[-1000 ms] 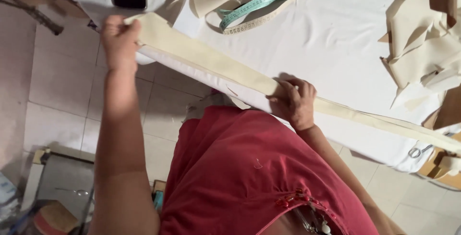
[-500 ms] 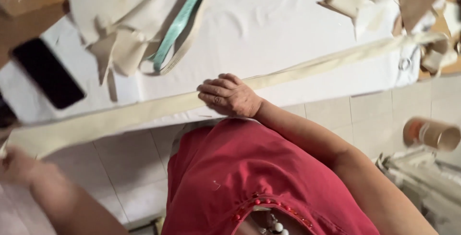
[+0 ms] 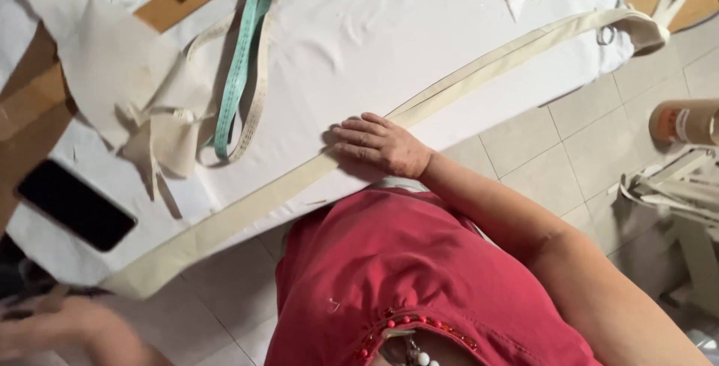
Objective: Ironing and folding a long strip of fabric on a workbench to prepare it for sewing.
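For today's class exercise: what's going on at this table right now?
A person in a red top presses the right hand flat on a long cream fabric strip lying across the white-covered table. The blurred left hand is at the strip's near end. A green tape measure and black phone lie nearby.

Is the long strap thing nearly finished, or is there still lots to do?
Partly, it seems. Done: the long cream fabric strip is already cut and folded, with offcut cream scraps lying around. In hand: the right hand presses the strip flat on the white cloth-covered table, and the blurred left hand is by its end. Left: no stitching is visible, so sewing probably remains.
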